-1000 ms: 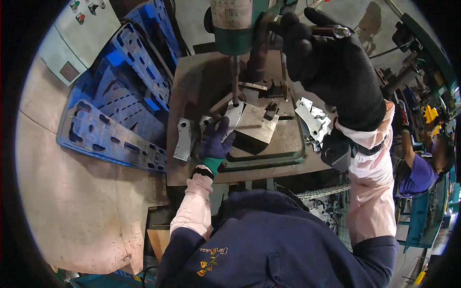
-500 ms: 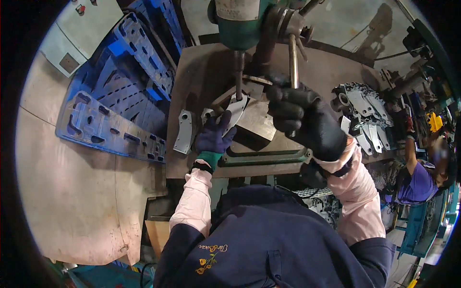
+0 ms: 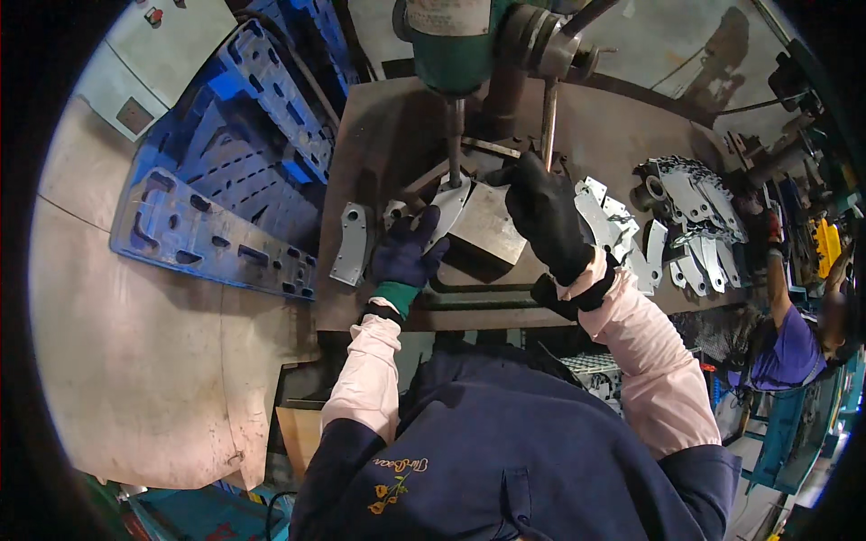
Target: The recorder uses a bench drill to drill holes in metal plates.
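My left hand (image 3: 406,252), in a dark purple glove, is closed on a curved metal plate (image 3: 447,214), with its fingers on the plate's near left edge. The plate lies against a metal block (image 3: 490,225), beneath the spindle (image 3: 455,144) of a green drill press (image 3: 451,54). The spindle's lower end meets the far end of the plate; the exact contact is too small to see. My right hand (image 3: 546,216), in a black glove, is wrapped round the lower end of the press's feed lever (image 3: 549,117). A similar loose plate (image 3: 350,245) lies left of my left hand.
Several metal plates (image 3: 600,216) lie right of my right hand, and a larger heap (image 3: 695,203) sits farther right. Blue plastic pallets (image 3: 207,225) stand left of the worktable (image 3: 361,135). Another person in a purple top (image 3: 785,352) is at the far right.
My right hand has moved slightly left with the lever's end, uncovering plates to its right. The lever now hangs more upright. My left hand stays on the plate. The view has shifted slightly.
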The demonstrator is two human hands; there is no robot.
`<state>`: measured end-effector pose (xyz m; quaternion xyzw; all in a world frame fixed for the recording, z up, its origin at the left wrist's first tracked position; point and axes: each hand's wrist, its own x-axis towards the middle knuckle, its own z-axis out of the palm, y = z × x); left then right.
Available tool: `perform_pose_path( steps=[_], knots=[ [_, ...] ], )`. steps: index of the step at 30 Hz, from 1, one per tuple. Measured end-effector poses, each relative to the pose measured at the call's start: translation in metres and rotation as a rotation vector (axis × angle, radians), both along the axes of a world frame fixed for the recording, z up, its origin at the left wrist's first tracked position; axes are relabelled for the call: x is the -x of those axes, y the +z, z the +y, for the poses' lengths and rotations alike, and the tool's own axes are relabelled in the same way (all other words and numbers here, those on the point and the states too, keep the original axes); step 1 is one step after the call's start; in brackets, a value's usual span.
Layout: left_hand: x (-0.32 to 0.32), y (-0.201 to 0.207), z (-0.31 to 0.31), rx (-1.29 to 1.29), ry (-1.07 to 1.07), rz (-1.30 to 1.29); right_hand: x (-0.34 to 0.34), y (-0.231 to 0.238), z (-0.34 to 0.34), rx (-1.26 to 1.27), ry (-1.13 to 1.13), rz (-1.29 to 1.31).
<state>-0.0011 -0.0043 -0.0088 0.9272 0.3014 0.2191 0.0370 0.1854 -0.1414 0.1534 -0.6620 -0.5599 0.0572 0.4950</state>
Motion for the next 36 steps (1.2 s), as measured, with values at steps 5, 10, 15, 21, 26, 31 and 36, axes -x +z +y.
perform_pose_path(
  steps=[5, 10, 15, 21, 26, 31, 36],
  knots=[
    [0.001, -0.005, -0.001, -0.012, -0.014, -0.06, -0.01, -0.025, 0.012, -0.048, -0.044, 0.252],
    [0.0, -0.004, 0.002, -0.016, -0.049, -0.099, -0.026, -0.033, 0.017, 0.081, -0.074, 0.735],
    [0.003, 0.0, 0.003, 0.024, -0.07, -0.091, -0.046, -0.058, 0.032, -0.137, -0.036, 0.773],
    [0.007, -0.002, 0.002, -0.012, -0.035, -0.039, -0.082, -0.097, 0.051, -0.141, -0.182, 0.622],
    [0.003, -0.009, 0.004, 0.085, -0.069, -0.061, -0.11, -0.129, 0.058, -0.273, -0.231, 0.237],
    [0.008, -0.009, 0.001, 0.124, -0.018, -0.003, -0.099, -0.109, 0.056, -0.261, -0.183, 0.419],
    [0.006, -0.017, 0.01, 0.159, -0.095, -0.084, -0.115, -0.106, 0.06, -0.176, -0.343, 0.072]
  ],
)
